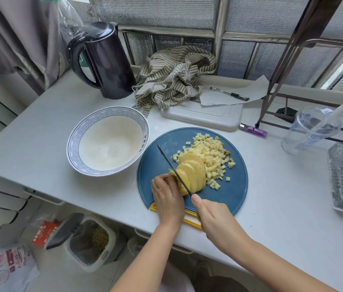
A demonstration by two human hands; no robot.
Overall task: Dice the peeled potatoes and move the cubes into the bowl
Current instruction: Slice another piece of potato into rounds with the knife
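**Slicing the potato, the bowl not yet filled**

My left hand (167,194) has its fingers curled over the near end of the peeled potato (190,175), pinning it to the blue cutting board (231,194). My right hand (214,220) is clenched round the knife (171,166), thumb laid up toward the blade. The blade stands in the potato just beside my left fingertips, its tip pointing toward the bowl (107,142).

The cut part of the potato is fanned into several slices leaning right, touching the heap of cubes (212,154) on the far right part of the board. The board lies at the near edge of the desk (288,218). The bowl stands just beside the board's left rim, toward the desk's left edge, and I see no cubes in it.

I judge the potato firm but wet and slick, so the stub will want to skate. It is best held from above with fingertips tucked back from the blade. The slices look likely to slide apart when stacked. The cubes are light and loose and would scatter if pushed, so I would scoop them between the flat of the blade and 1 cupped hand.

The knife handle is buried in my fist. My left fingers cover the uncut end, so I cannot tell how much is left. A yellow strip (189,220) shows under the board's near rim, and I cannot make out what it is. Whether the edge has reached the board is hidden too.
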